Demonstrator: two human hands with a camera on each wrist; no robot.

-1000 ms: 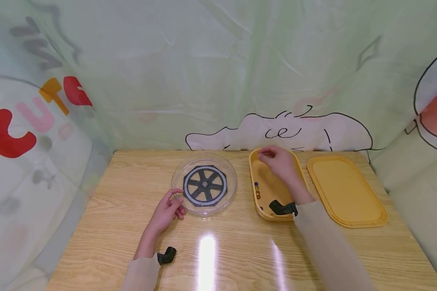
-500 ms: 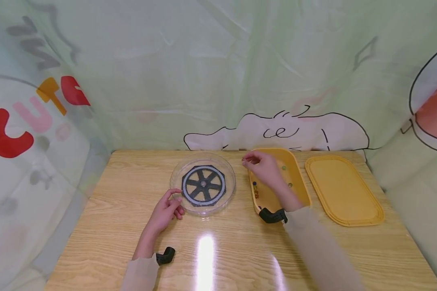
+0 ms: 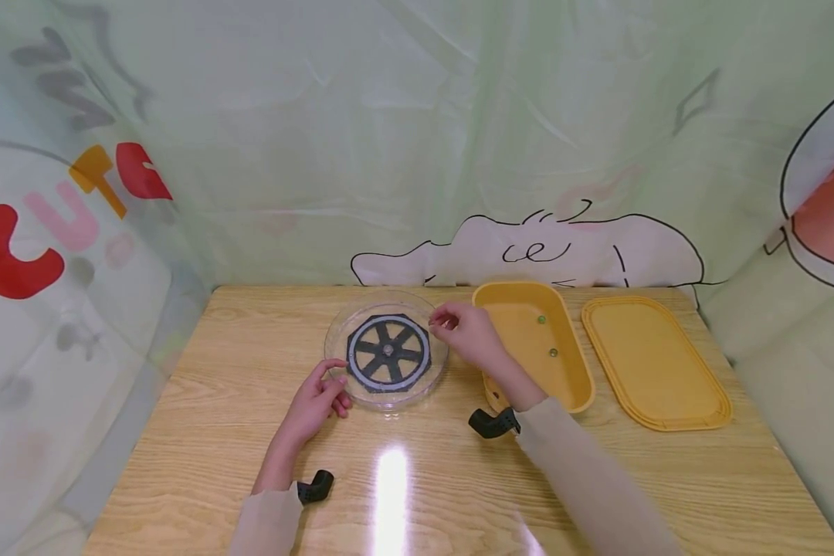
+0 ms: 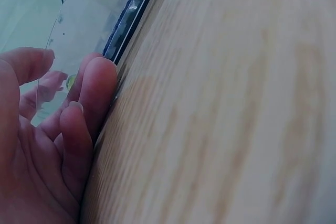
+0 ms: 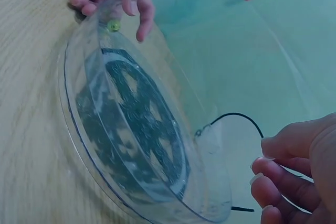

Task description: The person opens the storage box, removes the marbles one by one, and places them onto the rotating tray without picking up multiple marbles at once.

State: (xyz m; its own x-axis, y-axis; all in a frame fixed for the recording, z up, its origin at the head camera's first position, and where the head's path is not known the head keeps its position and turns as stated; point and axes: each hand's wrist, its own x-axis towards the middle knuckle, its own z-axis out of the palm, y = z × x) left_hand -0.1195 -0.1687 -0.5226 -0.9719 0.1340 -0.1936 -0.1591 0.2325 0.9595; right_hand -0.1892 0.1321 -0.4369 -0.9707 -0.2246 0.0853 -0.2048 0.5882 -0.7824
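Observation:
A round clear plastic dish [image 3: 389, 403] stands on the wooden table, with a black six-spoked wheel pattern and pale ring [image 3: 388, 350] on its base. My left hand [image 3: 317, 401] rests at its near left side, index finger reaching over the rim, other fingers low against the outer wall. A yellow-green marble [image 5: 113, 25] lies inside the dish close to that hand. My right hand [image 3: 467, 333] is over the dish's right rim, thumb and fingertips pinched together on a small reddish marble, mostly hidden by the fingers.
Right of the dish stands a deep yellow tray [image 3: 577, 340], holding a green marble [image 3: 541, 319] and another marble [image 3: 554, 352]; my right forearm hides its lower left. Farther right lies a flat yellow lid [image 3: 656, 363]. A printed curtain [image 3: 389, 154] hangs behind the table.
From above the yellow tray, my right hand has moved left to the dish's right rim, fingertips still pinched. The left hand stays at the dish.

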